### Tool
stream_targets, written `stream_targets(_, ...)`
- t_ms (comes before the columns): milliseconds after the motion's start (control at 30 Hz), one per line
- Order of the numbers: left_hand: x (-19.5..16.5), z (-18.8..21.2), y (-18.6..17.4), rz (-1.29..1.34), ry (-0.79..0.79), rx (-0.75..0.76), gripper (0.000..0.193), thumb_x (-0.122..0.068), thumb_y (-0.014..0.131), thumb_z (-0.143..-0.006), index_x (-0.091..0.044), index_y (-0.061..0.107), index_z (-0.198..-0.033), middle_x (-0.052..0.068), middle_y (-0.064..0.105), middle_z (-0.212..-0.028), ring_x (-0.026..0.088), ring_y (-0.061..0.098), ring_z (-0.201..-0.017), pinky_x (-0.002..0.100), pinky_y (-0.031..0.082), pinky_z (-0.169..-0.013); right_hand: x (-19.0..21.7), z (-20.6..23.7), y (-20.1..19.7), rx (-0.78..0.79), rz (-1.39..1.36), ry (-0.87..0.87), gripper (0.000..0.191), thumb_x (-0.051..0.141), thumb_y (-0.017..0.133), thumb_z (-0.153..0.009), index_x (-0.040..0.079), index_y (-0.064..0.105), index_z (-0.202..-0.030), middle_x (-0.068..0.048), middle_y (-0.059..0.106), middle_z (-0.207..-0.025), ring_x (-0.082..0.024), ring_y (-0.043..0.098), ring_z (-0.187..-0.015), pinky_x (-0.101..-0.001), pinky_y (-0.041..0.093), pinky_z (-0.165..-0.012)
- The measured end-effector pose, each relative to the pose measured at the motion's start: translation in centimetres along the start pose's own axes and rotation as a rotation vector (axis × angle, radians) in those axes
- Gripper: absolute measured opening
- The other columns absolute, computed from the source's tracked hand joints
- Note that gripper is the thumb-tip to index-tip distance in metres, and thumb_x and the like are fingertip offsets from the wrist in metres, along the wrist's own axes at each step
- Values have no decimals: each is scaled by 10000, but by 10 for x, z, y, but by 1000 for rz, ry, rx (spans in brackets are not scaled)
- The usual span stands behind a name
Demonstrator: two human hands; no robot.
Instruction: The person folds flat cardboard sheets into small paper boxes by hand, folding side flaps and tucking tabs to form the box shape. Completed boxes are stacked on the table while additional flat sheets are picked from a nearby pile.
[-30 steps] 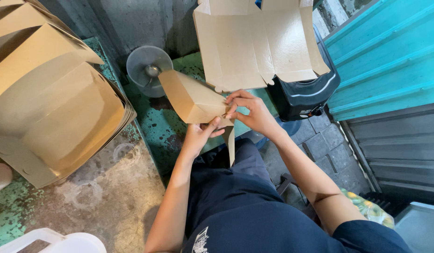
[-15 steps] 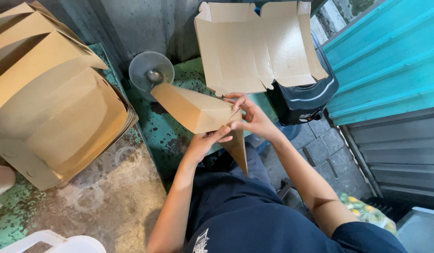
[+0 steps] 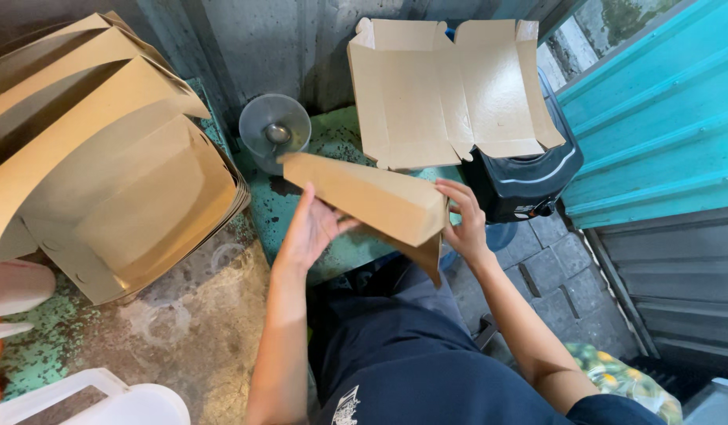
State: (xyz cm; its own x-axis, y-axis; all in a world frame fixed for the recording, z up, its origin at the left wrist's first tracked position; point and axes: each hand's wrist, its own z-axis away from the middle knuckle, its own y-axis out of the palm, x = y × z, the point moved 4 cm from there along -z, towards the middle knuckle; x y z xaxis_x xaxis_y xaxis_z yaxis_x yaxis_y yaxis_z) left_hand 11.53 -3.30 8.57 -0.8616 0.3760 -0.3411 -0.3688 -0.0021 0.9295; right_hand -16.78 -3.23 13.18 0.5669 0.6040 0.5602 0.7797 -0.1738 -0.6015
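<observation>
Overhead, a folded brown cardboard box blank (image 3: 364, 198) was held between two bare hands above the lap of a seated person in dark clothing. It was supported from beneath by the left hand (image 3: 309, 232), fingers spread open and flat against its underside, while its right end was gripped by the right hand (image 3: 466, 224), fingers curled around the edge where a flap hung down. Just beyond the blank, an opened cardboard box (image 3: 450, 90) was seen lying flat atop a black appliance (image 3: 529, 185). A small round fan (image 3: 275, 132) was set against the grey wall, and a tall stack of nested cardboard boxes (image 3: 104, 165) was piled to the left.
</observation>
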Motion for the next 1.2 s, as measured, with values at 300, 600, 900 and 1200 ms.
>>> stream_targets(300,0,-14,-58,-410,527,-382,426,-393,551,-1086,-10,656,-1239,30,727,-1110,84,641,-974,263,520,-869,10,59,58,435,-132,-365,667,391,881,-715,201,598,-1288,-193,453,-1490,-469,370,-1444,-573,416,-1126)
stream_targets(600,-9,-3,-42,-755,398,-250,474,-406,517,-1093,7,749,-1079,-58,723,-891,3,567,-758,209,460,-688,56,7,46,224,-207,11,189,142,668,-1000,146,714,-1184,-28,670,-1254,-230,640,-1169,-372,516,-1039)
stream_targets(900,34,1,-39,-1074,-83,320,530,-429,746,-1091,70,692,-919,-1,533,-803,75,450,-774,264,368,-636,100,-34,54,349,-630,574,166,118,677,-983,4,748,-1080,-48,657,-1060,-134,617,-964,-280,476,-796)
stream_targets(1200,15,15,-53,-639,-199,-139,497,-352,744,-900,-10,627,-1243,36,682,-1117,95,661,-1051,270,502,-905,157,-40,50,589,-612,120,115,111,647,-1027,86,753,-1063,-29,659,-991,-189,592,-1013,-330,478,-964)
